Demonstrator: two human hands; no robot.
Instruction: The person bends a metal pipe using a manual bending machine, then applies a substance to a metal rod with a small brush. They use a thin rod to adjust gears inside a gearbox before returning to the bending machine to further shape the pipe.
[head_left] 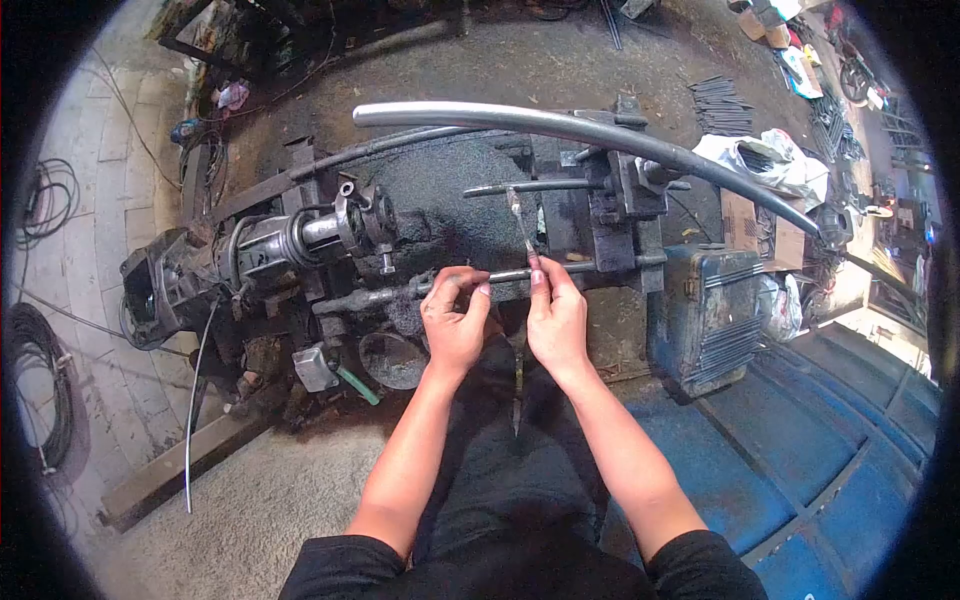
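My left hand [457,318] is closed, thumb and fingers pinched together at the left end of a short metal rod [510,275]. At its right end, my right hand [557,322] pinches with thumb and index finger. The rod lies level, in line with the rail of the greasy machine [375,300] behind it, so where one ends and the other begins is hard to make out. Just beyond my right fingertips, a thin tool with a worn, pale shaft [520,220] leans across the machine bed.
A long curved metal bar [520,118] arches over the machine toward the right. At left sits a chuck-like head [290,240]. A blue ribbed metal box [712,315] stands right, near blue panels [800,470]. Dark rods [722,105] are piled on the floor; cables [40,370] coil at left.
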